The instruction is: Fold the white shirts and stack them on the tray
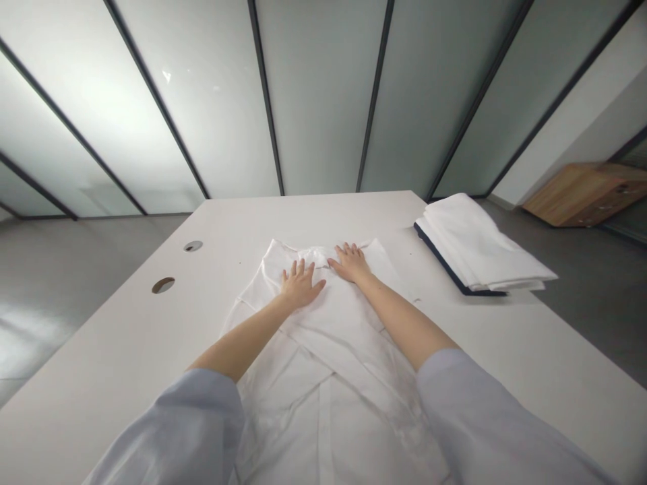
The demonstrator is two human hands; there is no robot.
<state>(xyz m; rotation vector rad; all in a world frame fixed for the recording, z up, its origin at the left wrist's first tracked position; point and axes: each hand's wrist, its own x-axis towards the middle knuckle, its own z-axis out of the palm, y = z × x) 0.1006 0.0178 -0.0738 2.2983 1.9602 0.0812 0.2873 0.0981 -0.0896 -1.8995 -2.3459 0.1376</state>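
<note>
Through the head camera I am looking down on a white table (101,377), and I am taking the middle of the white shirt (328,337) as the centre of my clock. At 2 o'clock a folded white cloth (485,246) is lying near the table's right edge, and a dark blue piece (439,261) is showing from under it. Farther out, also toward 2 o'clock, a wooden cabinet (581,195) is standing on the floor. At 10 o'clock two holes are opening in the table top: one with a grey ring (193,246), one with a brown inner edge (163,285). A frosted glass wall (318,101) is filling the 12 o'clock side. The two forearms, in grey-blue sleeves (197,407), are coming up from 7 and 5 o'clock and are hiding parts of the shirt.

I am counting one shirt, one white cloth, one dark blue piece, one cabinet and two hands.

The shirt is lying spread on the table, its long axis running from 6 to 12 o'clock. Its gathered, collar-like end is pointing to 12; the other end is leaving my view at 6. The left hand (300,286) is resting at 11 o'clock, palm down, released, fingers spread. The right hand (350,263) is resting between 12 and 1, also released, fingers slightly bent. Both are touching the cloth near that far end.
</note>
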